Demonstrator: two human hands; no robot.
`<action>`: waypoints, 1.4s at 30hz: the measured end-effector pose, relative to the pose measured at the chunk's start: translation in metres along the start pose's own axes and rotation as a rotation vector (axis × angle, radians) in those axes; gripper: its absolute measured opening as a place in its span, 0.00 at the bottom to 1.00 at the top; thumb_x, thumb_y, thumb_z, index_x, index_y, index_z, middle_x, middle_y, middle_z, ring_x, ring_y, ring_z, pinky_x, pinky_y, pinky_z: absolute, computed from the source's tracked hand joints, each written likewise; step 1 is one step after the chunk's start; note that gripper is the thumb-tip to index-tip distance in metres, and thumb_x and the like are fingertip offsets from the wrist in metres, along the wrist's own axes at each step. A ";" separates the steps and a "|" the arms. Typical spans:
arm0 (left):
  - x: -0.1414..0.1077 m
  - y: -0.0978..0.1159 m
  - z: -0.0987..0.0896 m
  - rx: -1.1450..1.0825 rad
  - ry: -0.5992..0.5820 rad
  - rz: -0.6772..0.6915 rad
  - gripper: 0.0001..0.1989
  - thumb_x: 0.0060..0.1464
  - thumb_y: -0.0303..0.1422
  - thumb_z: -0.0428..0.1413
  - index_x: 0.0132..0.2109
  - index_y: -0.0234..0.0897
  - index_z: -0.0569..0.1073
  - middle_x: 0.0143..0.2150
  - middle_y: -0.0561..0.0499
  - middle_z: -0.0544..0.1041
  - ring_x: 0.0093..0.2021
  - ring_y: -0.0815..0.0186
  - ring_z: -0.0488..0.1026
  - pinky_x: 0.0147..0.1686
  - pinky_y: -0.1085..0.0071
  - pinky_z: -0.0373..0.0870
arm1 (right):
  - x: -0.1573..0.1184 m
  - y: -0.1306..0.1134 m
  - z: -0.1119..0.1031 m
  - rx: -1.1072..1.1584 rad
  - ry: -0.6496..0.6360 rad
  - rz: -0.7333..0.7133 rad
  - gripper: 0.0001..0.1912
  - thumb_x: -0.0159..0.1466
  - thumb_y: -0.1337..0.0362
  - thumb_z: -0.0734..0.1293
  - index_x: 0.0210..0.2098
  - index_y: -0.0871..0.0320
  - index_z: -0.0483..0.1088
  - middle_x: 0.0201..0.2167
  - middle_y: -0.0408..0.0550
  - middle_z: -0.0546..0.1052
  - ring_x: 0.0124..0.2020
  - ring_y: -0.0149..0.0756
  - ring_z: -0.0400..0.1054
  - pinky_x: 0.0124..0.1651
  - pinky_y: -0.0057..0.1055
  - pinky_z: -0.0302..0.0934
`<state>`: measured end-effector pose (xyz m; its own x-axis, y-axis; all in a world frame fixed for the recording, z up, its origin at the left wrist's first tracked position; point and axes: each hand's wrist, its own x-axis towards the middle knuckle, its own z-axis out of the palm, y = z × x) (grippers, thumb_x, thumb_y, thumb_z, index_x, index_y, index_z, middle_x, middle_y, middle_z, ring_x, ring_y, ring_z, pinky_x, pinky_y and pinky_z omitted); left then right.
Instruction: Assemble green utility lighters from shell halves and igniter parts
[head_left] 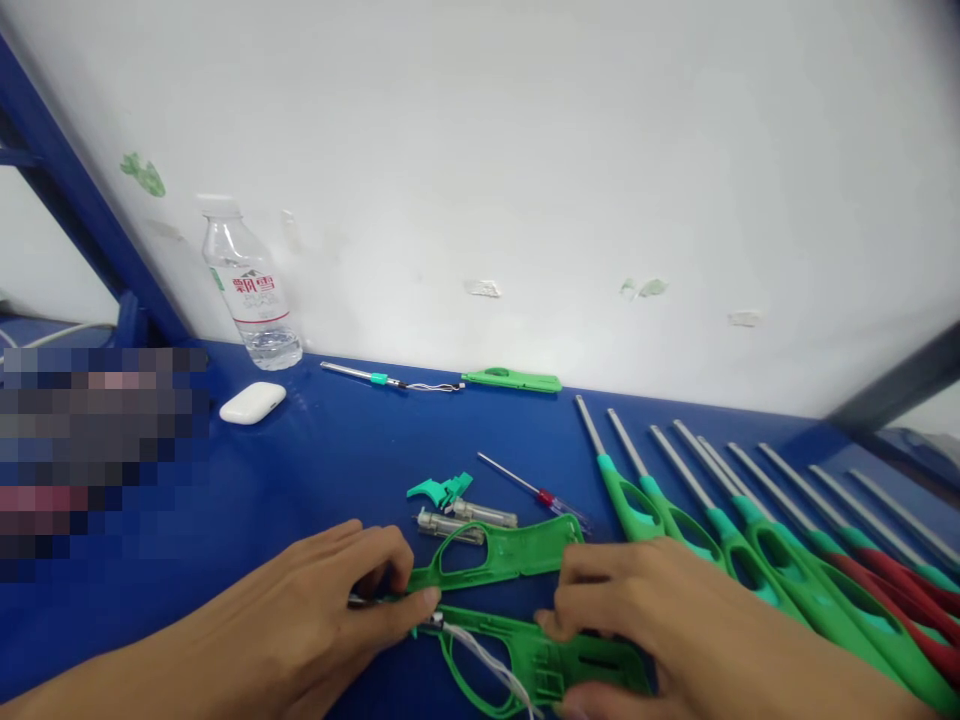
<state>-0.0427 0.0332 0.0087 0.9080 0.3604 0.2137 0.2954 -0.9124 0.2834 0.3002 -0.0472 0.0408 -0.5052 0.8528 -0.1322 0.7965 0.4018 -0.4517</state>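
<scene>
From your head camera, you face a white wall (pixel 525 150) with torn tape scraps (pixel 482 288) stuck to it and a green scrap (pixel 142 174) high on the left. A blue frame post (pixel 97 180) slants down the left side, and a dark beam (pixel 900 375) crosses at the right. Your blue tabletop (pixel 360 440) runs back to the wall.

Against the wall stands a water bottle (pixel 255 305), with a white case (pixel 253 403) just in front of it; left of that, a patch is pixelated beyond reading. Along the back edge lie a thin wired rod (pixel 352 374) and a closed green piece (pixel 514 379). Nearer you are a screwdriver (pixel 546 496), a teal trigger (pixel 439 492) and two clear cylinders (pixel 480 514). Long-nosed lighters (pixel 630 505), green and red, slant in a row on your right.

Your left hand (pixel 337 590) pinches a metal rod (pixel 433 620), white wires (pixel 491 665) trailing from it over the lower green shell half (pixel 592 662). Your right hand (pixel 630 600) grips that half near its wide end, thumb and fingers astride it. The upper green shell half (pixel 525 555) lies just beyond; whether your right knuckles touch it, you cannot tell.
</scene>
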 end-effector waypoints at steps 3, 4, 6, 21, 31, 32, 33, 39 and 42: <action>0.005 0.004 -0.006 -0.011 -0.022 -0.008 0.25 0.70 0.18 0.44 0.60 0.48 0.73 0.48 0.51 0.77 0.42 0.67 0.77 0.51 0.72 0.74 | 0.002 -0.001 0.000 0.007 -0.018 0.005 0.08 0.71 0.54 0.79 0.46 0.45 0.79 0.47 0.38 0.83 0.48 0.43 0.79 0.50 0.38 0.67; 0.006 0.005 -0.007 -0.018 -0.032 -0.017 0.24 0.71 0.18 0.43 0.59 0.48 0.74 0.49 0.51 0.77 0.42 0.68 0.77 0.47 0.73 0.73 | 0.001 -0.001 0.000 0.012 -0.014 0.004 0.08 0.71 0.54 0.79 0.46 0.45 0.79 0.47 0.38 0.83 0.49 0.43 0.79 0.50 0.39 0.66; 0.005 0.005 -0.007 -0.024 -0.041 -0.035 0.24 0.71 0.18 0.44 0.60 0.48 0.74 0.50 0.51 0.77 0.43 0.68 0.77 0.43 0.75 0.72 | 0.000 0.000 0.001 0.020 -0.007 0.007 0.08 0.72 0.53 0.79 0.47 0.45 0.80 0.48 0.39 0.83 0.51 0.44 0.79 0.52 0.39 0.66; -0.015 -0.014 0.013 0.130 -0.014 0.012 0.45 0.61 0.19 0.58 0.78 0.60 0.61 0.56 0.50 0.80 0.50 0.62 0.79 0.59 0.68 0.77 | 0.007 -0.012 -0.004 -0.140 0.093 -0.075 0.07 0.67 0.61 0.81 0.40 0.50 0.81 0.37 0.40 0.81 0.36 0.38 0.78 0.39 0.31 0.69; -0.008 -0.014 0.009 0.059 -0.068 0.009 0.46 0.54 0.18 0.59 0.76 0.56 0.66 0.51 0.50 0.78 0.45 0.62 0.77 0.55 0.68 0.75 | 0.011 -0.008 -0.005 -0.107 0.031 -0.033 0.10 0.65 0.63 0.83 0.39 0.50 0.80 0.37 0.38 0.80 0.38 0.39 0.79 0.41 0.32 0.68; -0.007 -0.014 0.009 0.055 -0.063 0.009 0.44 0.56 0.19 0.59 0.75 0.56 0.66 0.51 0.50 0.78 0.45 0.62 0.76 0.54 0.69 0.75 | 0.011 -0.008 -0.005 -0.110 0.027 -0.030 0.10 0.65 0.63 0.83 0.39 0.50 0.80 0.37 0.38 0.80 0.39 0.39 0.80 0.41 0.32 0.68; -0.007 -0.014 0.009 0.053 -0.058 0.016 0.42 0.57 0.20 0.60 0.75 0.56 0.67 0.51 0.50 0.78 0.44 0.62 0.76 0.53 0.69 0.76 | 0.011 -0.009 -0.005 -0.117 0.028 -0.027 0.10 0.65 0.63 0.83 0.39 0.50 0.80 0.37 0.38 0.81 0.39 0.39 0.80 0.41 0.32 0.67; -0.008 -0.016 0.011 0.050 -0.045 0.004 0.41 0.59 0.19 0.57 0.75 0.57 0.66 0.51 0.49 0.78 0.45 0.61 0.77 0.51 0.70 0.75 | 0.008 -0.014 -0.006 -0.159 0.089 -0.040 0.13 0.66 0.61 0.83 0.45 0.49 0.78 0.41 0.38 0.83 0.40 0.42 0.81 0.40 0.35 0.66; -0.008 -0.016 0.012 0.023 -0.042 0.024 0.40 0.60 0.20 0.58 0.74 0.57 0.67 0.50 0.50 0.79 0.44 0.62 0.77 0.51 0.70 0.76 | 0.012 -0.018 -0.006 -0.213 0.159 -0.080 0.18 0.65 0.57 0.84 0.47 0.50 0.74 0.43 0.39 0.82 0.40 0.43 0.81 0.36 0.36 0.64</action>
<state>-0.0511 0.0429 -0.0088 0.9265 0.3300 0.1805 0.2795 -0.9252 0.2568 0.2817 -0.0425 0.0522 -0.5241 0.8505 0.0444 0.8166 0.5167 -0.2572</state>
